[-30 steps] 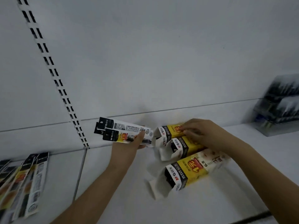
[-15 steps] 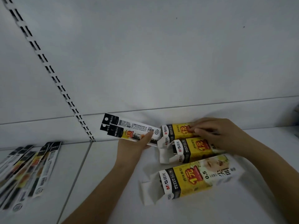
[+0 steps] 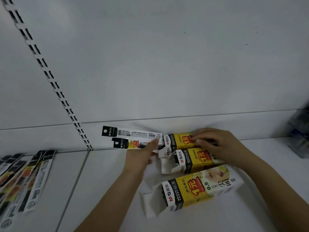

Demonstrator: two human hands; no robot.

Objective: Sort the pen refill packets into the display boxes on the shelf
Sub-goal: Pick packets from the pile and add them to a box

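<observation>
Three yellow, black and white display boxes lie on their sides on the white shelf (image 3: pixel 103 190), open ends to the left: a far box (image 3: pixel 177 140), a middle box (image 3: pixel 189 160) and a near box (image 3: pixel 195 188). My left hand (image 3: pixel 142 156) grips two pen refill packets (image 3: pixel 130 137) by their right ends, just left of the far box's opening. The packets fan out to the left, black header tabs outward. My right hand (image 3: pixel 215 144) rests on top of the far and middle boxes, fingers curled against the far box.
Several more refill packets (image 3: pixel 23 180) lie spread on the shelf section at the far left. A slotted upright (image 3: pixel 55 87) runs diagonally up the white back panel. A blurred dark container (image 3: pixel 299 131) stands at the right edge.
The view has swung, so the boxes and hands sit a little lower and more to the right. My left hand has tilted its packets closer to level beside the far box. The right hand stays on the boxes.
</observation>
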